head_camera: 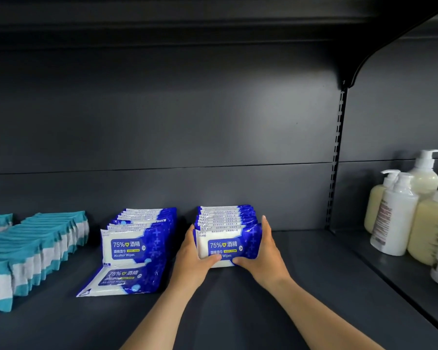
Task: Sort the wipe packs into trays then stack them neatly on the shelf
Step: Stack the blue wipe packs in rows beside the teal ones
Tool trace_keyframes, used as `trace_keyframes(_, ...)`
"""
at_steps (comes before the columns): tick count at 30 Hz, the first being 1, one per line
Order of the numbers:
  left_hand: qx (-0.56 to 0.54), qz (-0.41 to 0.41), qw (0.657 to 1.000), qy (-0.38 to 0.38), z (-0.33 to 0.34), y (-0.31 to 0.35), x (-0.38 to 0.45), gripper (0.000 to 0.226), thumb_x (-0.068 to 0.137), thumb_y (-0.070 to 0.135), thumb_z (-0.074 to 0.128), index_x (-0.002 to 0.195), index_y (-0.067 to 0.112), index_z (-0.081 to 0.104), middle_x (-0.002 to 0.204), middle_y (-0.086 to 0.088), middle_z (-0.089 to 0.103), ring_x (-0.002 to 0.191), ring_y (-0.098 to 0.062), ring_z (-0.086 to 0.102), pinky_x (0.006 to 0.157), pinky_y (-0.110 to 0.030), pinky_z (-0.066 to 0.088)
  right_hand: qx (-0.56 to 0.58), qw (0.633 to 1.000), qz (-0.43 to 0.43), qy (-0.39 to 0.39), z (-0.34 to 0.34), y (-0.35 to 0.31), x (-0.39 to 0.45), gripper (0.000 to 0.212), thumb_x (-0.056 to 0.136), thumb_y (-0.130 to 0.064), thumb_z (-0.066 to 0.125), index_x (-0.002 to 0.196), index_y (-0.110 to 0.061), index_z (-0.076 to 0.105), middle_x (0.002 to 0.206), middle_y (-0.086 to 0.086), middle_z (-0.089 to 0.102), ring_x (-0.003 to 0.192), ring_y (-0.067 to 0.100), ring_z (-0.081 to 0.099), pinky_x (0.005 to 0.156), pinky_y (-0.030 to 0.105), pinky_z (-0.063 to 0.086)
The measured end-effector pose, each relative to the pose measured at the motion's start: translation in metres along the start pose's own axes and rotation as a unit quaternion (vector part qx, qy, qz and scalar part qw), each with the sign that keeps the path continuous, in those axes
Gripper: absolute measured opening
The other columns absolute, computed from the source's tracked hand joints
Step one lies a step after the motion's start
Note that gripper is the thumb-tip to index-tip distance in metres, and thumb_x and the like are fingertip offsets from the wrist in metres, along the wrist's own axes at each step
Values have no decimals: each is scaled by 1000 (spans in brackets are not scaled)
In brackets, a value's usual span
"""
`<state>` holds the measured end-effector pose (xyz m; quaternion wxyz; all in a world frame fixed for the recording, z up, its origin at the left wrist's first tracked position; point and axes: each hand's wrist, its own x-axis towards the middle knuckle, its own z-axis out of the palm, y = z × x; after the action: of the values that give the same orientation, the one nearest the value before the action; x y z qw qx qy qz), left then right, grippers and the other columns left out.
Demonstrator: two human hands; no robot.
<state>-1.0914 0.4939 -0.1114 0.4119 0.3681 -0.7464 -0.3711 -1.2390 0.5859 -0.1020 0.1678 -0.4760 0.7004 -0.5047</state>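
Both hands clamp the held row of blue wipe packs from either side: left hand against its left end, right hand against its right, thumbs curled under the front pack. Row stands upright on the shelf, long axis running front to back, squarely between the palms, neither hand nearer. Just left of the held row: a second blue row, one fallen pack flat before it. Farther left: teal packs in rows. Well right of the held row: pump bottles. Likely next: pushing straight back, palms level.
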Motion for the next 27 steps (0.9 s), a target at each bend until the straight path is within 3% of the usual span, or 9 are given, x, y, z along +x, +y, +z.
trace_keyframes(3,10,5,1000,9,0,0,2,83,73,13,79,141,27,32,123,13,55,108,-2,55,79,-11,42,3,1000,0,-4,7,4,7,113,73,-15,81,152,-30,1,146,-9,37,130,8,41,103,29,40)
trace_keyframes(8,32,-7,999,10,-1,1,6,77,75,9,76,138,30,35,115,18,56,105,0,56,79,-8,41,-12,1000,-24,12,12,5,11,109,73,-18,81,152,-29,6,148,-10,31,133,7,36,104,29,38)
trace_keyframes(14,66,-59,996,8,-5,10,-2,89,72,21,81,145,21,29,131,6,55,113,-8,56,94,-26,47,-23,1000,-3,18,4,1,4,113,74,-22,81,153,-21,1,152,-1,25,139,16,30,109,35,34)
trace_keyframes(19,130,-84,988,-9,-19,39,-21,100,77,27,77,151,13,12,152,-2,31,138,-18,33,108,-32,32,-61,998,20,22,-9,-8,-20,112,76,-25,80,153,-15,-1,155,4,19,141,19,27,109,34,32)
trace_keyframes(24,226,-17,971,-80,-52,71,-48,72,85,30,68,143,11,31,148,-5,34,136,-17,33,104,-25,29,-191,980,-4,51,-20,-32,-56,97,78,-35,76,150,-10,16,154,7,23,142,24,22,113,34,26)
trace_keyframes(27,313,33,941,-124,-90,79,-65,73,86,38,64,146,13,29,151,-4,29,139,-19,28,107,-27,26,-292,954,-43,52,-16,-58,-83,81,80,-43,70,145,-17,29,152,6,27,142,25,22,111,37,25)
